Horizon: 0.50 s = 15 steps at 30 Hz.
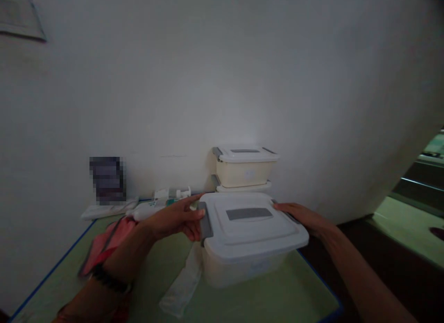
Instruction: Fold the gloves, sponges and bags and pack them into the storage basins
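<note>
A white plastic storage box (243,263) with a white lid and grey clips stands on a green table (277,300). My left hand (176,217) grips its left side, thumb on the grey clip and fingers curled at the lid's edge. Over on the other side, my right hand (300,217) lies against the lid's right edge, fingers over that clip. The box sits between both hands.
Two smaller lidded boxes (244,168) are stacked against the wall behind. White bottles and tubes (163,200) lie at the back left. A red cloth item (109,242) lies left, a clear plastic bag (183,286) beside the box. The table's blue edge (326,290) runs close on the right.
</note>
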{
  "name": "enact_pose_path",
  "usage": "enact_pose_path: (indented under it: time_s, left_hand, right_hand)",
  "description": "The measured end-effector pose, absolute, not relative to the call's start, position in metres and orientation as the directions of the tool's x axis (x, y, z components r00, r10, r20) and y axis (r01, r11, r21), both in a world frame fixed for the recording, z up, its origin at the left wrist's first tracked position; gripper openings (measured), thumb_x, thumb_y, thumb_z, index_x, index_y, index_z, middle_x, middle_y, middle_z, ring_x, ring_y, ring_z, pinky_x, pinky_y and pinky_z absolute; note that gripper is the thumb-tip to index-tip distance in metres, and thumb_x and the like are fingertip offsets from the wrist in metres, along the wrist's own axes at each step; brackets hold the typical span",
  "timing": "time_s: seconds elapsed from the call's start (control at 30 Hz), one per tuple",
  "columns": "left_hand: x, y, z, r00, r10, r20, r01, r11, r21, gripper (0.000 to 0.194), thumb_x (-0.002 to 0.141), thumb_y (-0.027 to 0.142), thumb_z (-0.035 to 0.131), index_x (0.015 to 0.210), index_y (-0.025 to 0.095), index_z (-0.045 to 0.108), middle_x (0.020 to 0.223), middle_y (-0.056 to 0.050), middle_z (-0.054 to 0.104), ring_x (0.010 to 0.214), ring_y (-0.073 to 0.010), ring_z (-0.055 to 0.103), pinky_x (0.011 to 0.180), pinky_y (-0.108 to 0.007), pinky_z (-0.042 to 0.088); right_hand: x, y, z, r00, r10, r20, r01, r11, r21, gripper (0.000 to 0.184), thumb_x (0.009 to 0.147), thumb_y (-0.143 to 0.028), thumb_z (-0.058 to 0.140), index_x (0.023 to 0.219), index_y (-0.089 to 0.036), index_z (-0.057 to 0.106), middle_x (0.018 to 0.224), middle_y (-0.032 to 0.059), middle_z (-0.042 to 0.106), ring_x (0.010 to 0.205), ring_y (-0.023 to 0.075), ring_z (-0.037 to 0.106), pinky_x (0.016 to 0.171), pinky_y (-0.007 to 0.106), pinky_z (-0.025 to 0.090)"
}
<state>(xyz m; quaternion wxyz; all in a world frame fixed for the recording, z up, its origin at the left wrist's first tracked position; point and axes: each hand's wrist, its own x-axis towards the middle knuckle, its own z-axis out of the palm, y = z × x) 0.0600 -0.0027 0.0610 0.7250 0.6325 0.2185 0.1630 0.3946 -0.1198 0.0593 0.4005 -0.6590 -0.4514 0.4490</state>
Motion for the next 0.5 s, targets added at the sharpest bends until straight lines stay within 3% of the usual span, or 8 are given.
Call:
enact_pose_path:
  time_s: [0.2,0.33,0.43,0.5]
  left_hand:
    - [0.083,0.002,0.041,0.861,0.477,-0.178,0.102,0.180,0.978,0.082,0.070,0.039,0.075,0.138,0.021,0.031,0.070,-0.003,0.071,0.060,-0.0148,0.067,0.059,-0.025,0.053]
    - [0.089,0.005,0.052,0.846,0.490,-0.208,0.229,0.017,0.973,0.071,0.074,0.040,0.070,0.135,0.020,0.038,0.074,-0.004,0.071,0.065,-0.0180,0.066,0.061,-0.030,0.052]
    - [0.092,0.004,0.063,0.818,0.548,-0.175,0.303,-0.151,0.941,0.059,0.071,0.040,0.072,0.124,0.022,0.053,0.096,-0.008,0.070,0.086,-0.0240,0.065,0.066,-0.032,0.052]
    - [0.095,0.002,0.065,0.809,0.576,-0.119,0.275,-0.191,0.942,0.052,0.070,0.041,0.071,0.118,0.023,0.058,0.112,-0.008,0.066,0.104,-0.0270,0.059,0.081,-0.035,0.050]
  right_hand:
    - [0.414,-0.116,0.051,0.292,0.939,-0.181,0.459,-0.304,-0.835,0.043,0.082,-0.051,0.054,0.088,-0.012,0.071,0.092,0.0106,0.073,0.090,0.0261,0.064,0.084,0.037,0.048]
    - [0.421,-0.102,0.055,0.351,0.922,-0.165,0.590,-0.355,-0.725,0.031,0.089,-0.042,0.052,0.096,-0.015,0.065,0.104,0.0078,0.066,0.095,0.0214,0.061,0.086,0.040,0.048]
    - [0.422,-0.096,0.058,0.351,0.920,-0.172,0.649,-0.372,-0.663,0.026,0.091,-0.034,0.051,0.111,-0.018,0.058,0.116,0.0070,0.059,0.097,0.0194,0.060,0.083,0.040,0.050]
    - [0.422,-0.095,0.059,0.351,0.920,-0.171,0.679,-0.376,-0.630,0.027,0.091,-0.033,0.051,0.113,-0.019,0.057,0.118,0.0076,0.058,0.097,0.0198,0.060,0.083,0.040,0.051]
